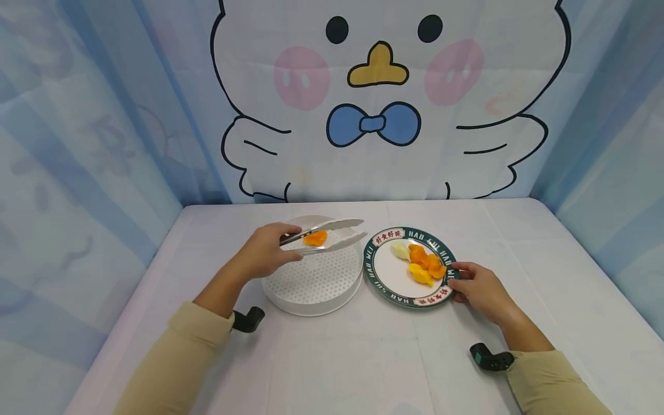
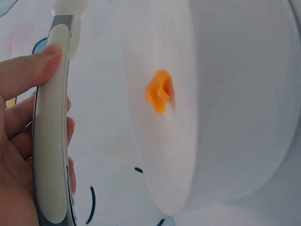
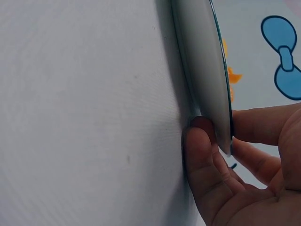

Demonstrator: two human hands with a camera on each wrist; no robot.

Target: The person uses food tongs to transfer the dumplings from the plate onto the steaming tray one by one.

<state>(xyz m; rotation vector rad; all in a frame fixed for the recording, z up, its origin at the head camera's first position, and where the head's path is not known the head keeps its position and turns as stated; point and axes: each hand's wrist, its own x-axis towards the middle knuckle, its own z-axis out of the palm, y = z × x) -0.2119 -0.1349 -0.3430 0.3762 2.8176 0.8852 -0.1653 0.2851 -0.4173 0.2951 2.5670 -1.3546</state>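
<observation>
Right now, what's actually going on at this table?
A person's left hand holds pale-handled tongs, their arms spread above a round white perforated tray. One orange piece lies on the tray, not gripped by the tongs. The right hand pinches the rim of a green-bordered plate bearing pale, yellow and orange pieces.

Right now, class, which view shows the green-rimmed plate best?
The head view: it shows the plate from above, nearly whole, lettered rim included. The right wrist view catches it edge-on, mostly its underside; the left wrist view misses it.
</observation>
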